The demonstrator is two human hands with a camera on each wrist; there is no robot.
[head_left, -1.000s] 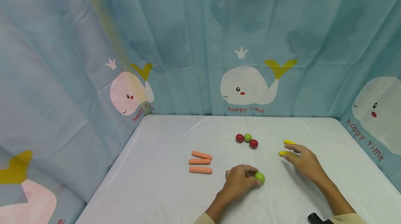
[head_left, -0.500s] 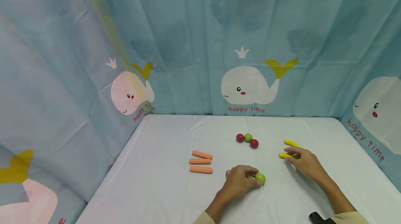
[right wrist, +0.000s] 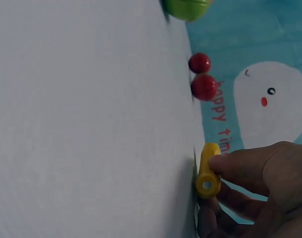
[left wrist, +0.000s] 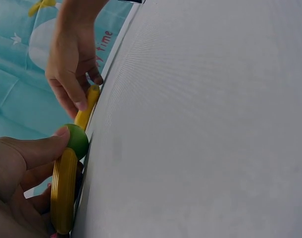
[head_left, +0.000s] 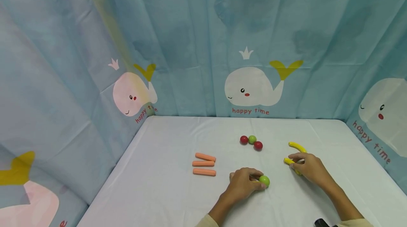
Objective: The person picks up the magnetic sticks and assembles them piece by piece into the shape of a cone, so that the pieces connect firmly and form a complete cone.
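In the head view my left hand pinches a small green ball between thumb and fingers, low on the white table. The left wrist view shows a curved yellow toy banana beside that ball, inside the hand; whether the fingers grip it is unclear. My right hand holds another yellow toy banana, thumb on its side, at the tabletop. Just beyond this hand lies one more yellow toy banana, its near end partly covered by the fingers.
Three orange sausage-like sticks lie to the left on the white table. Towards the back sit two red balls with a green ball between them. A blue whale-print curtain encloses the table. A black object shows by the right sleeve.
My right hand has drawn its banana slightly towards me, away from the farther banana, which shows more now. The left hand has stayed in place with the green ball.
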